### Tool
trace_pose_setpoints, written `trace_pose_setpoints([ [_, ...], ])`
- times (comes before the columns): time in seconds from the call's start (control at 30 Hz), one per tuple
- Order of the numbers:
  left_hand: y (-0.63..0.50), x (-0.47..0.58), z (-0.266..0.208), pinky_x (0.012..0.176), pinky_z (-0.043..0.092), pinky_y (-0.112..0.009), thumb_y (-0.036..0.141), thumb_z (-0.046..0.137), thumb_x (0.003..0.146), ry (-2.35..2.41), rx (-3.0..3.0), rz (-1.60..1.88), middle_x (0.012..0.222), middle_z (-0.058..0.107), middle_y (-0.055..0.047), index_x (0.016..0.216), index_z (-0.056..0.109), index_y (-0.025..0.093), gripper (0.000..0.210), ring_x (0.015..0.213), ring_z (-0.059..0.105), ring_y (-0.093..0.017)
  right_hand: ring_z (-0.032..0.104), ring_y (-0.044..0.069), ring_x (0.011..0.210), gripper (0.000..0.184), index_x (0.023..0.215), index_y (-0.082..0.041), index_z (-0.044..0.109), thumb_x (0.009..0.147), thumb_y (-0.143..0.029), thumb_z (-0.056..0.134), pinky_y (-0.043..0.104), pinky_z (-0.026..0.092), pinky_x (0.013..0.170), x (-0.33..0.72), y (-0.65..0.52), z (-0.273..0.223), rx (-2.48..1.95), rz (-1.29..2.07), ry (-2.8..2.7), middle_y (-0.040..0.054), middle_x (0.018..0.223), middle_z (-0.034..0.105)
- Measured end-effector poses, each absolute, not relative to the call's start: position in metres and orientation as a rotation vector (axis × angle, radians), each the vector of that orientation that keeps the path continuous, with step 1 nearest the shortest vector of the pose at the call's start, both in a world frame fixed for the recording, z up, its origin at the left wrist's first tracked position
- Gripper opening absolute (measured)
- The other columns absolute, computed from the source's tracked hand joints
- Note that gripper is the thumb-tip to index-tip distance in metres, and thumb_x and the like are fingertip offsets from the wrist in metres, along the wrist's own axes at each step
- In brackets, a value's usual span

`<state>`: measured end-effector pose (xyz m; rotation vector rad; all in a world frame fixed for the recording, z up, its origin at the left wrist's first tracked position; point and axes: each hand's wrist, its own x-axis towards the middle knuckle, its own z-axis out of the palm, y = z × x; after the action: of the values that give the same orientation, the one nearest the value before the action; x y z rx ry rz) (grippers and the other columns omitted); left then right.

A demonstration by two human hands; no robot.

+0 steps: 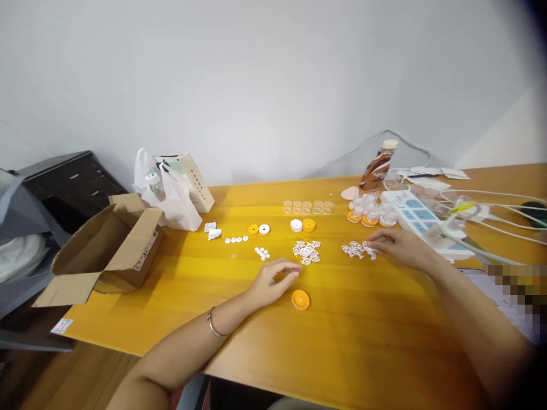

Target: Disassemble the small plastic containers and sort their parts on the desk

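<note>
My left hand [274, 282] hovers over the table, its fingers curved and a gap between thumb and forefinger, with nothing visible in it. Just to its right lies a round orange disc [301, 299] with a clear rim and a small pale centre. My right hand [399, 248] reaches in from the right, fingertips pinched on a white openwork plastic piece [370, 249] at the edge of a small group of similar pieces [352, 249]. Between the hands is a bigger pile of white openwork pieces [306, 252]. Small white round parts [262, 253] lie beyond my left hand.
Farther back are clear rings [307, 207], white and orange caps [296, 225], yellow and white discs [253, 229] and foil packets [214, 234]. Stacked clear-and-orange units [370, 212], a bottle [379, 165] and a power strip [423, 219] with cables stand right. An open cardboard box [128, 250] sits left.
</note>
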<state>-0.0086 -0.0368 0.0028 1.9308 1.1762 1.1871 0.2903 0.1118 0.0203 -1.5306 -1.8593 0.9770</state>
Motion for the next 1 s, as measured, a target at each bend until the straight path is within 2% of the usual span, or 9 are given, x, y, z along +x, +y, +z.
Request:
trace_pose_setpoints([
  [0.07, -0.037, -0.012, 0.007, 0.081, 0.048, -0.03, 0.03, 0.054, 0.083, 1.067, 2.036, 1.094, 0.094, 0.065, -0.01, 0.098, 0.063, 0.014, 0.023, 0.087, 0.061, -0.017, 0.058, 0.017, 0.05, 0.006, 0.06, -0.015, 0.066, 0.06, -0.021, 0.069, 0.029, 0.039, 0.049, 0.291, 0.114, 0.016, -1.525, 0.966, -1.866, 0.0064, 0.055, 0.068],
  [0.27, -0.036, -0.017, 0.012, 0.079, 0.048, -0.029, 0.04, 0.075, 0.062, 0.889, 2.226, 0.83, 0.091, 0.062, -0.009, 0.099, 0.062, 0.015, 0.047, 0.085, 0.059, -0.018, 0.057, 0.016, 0.047, 0.009, 0.06, -0.015, 0.065, 0.06, -0.023, 0.07, 0.026, 0.037, 0.046, 0.287, 0.111, 0.014, -1.548, 0.97, -1.887, 0.0057, 0.055, 0.067],
  [0.4, -0.037, -0.016, 0.01, 0.076, 0.047, -0.026, 0.037, 0.071, 0.067, 0.86, 2.268, 0.773, 0.087, 0.062, -0.008, 0.094, 0.062, 0.015, 0.036, 0.082, 0.058, -0.016, 0.055, 0.015, 0.048, 0.014, 0.065, -0.015, 0.065, 0.062, -0.028, 0.07, 0.027, 0.036, 0.047, 0.288, 0.11, 0.017, -1.587, 0.957, -1.895, 0.0052, 0.056, 0.066],
  [0.53, -0.037, -0.016, 0.009, 0.076, 0.047, -0.026, 0.036, 0.069, 0.07, 0.857, 2.245, 0.77, 0.088, 0.062, -0.008, 0.093, 0.062, 0.015, 0.032, 0.082, 0.059, -0.016, 0.049, 0.013, 0.046, 0.029, 0.07, -0.016, 0.065, 0.058, -0.041, 0.074, 0.027, 0.034, 0.046, 0.28, 0.103, 0.028, -1.593, 0.757, -1.904, 0.0019, 0.052, 0.059],
  [0.6, -0.036, -0.016, 0.009, 0.077, 0.047, -0.026, 0.036, 0.069, 0.07, 0.871, 2.223, 0.769, 0.088, 0.062, -0.009, 0.093, 0.062, 0.015, 0.033, 0.082, 0.059, -0.016, 0.049, 0.014, 0.048, 0.033, 0.072, -0.017, 0.064, 0.059, -0.046, 0.073, 0.027, 0.035, 0.046, 0.266, 0.09, 0.034, -1.467, 0.757, -1.994, 0.0009, 0.052, 0.057],
  [0.67, -0.036, -0.017, 0.007, 0.076, 0.047, -0.025, 0.037, 0.069, 0.07, 0.89, 2.208, 0.764, 0.09, 0.062, -0.009, 0.094, 0.062, 0.015, 0.034, 0.082, 0.059, -0.016, 0.052, 0.015, 0.054, 0.033, 0.076, -0.019, 0.063, 0.059, -0.046, 0.073, 0.027, 0.04, 0.051, 0.245, 0.068, 0.036, -1.23, 0.924, -2.193, -0.0002, 0.057, 0.058],
  [0.77, -0.035, -0.018, 0.004, 0.075, 0.047, -0.024, 0.036, 0.069, 0.07, 0.898, 2.199, 0.76, 0.092, 0.063, -0.009, 0.098, 0.062, 0.015, 0.036, 0.083, 0.06, -0.016, 0.055, 0.017, 0.069, 0.038, 0.089, -0.023, 0.06, 0.06, -0.043, 0.073, 0.028, 0.045, 0.062, 0.21, 0.029, 0.028, -0.841, 1.036, -2.453, -0.0001, 0.077, 0.06],
  [0.87, -0.034, -0.019, 0.001, 0.076, 0.047, -0.024, 0.036, 0.07, 0.069, 0.91, 2.19, 0.765, 0.093, 0.063, -0.009, 0.1, 0.061, 0.016, 0.038, 0.083, 0.06, -0.016, 0.054, 0.018, 0.074, 0.035, 0.078, -0.023, 0.055, 0.058, -0.043, 0.076, 0.031, 0.044, 0.068, 0.185, 0.003, 0.008, -0.773, 0.916, -2.472, -0.0007, 0.078, 0.058],
  [1.0, -0.034, -0.02, 0.001, 0.075, 0.047, -0.023, 0.038, 0.07, 0.068, 0.987, 2.173, 0.752, 0.092, 0.065, -0.007, 0.1, 0.062, 0.017, 0.04, 0.082, 0.061, -0.016, 0.053, 0.018, 0.072, 0.029, 0.073, -0.022, 0.051, 0.063, -0.038, 0.073, 0.03, 0.042, 0.065, 0.176, -0.005, -0.01, -0.833, 0.821, -2.395, -0.0002, 0.076, 0.057],
])
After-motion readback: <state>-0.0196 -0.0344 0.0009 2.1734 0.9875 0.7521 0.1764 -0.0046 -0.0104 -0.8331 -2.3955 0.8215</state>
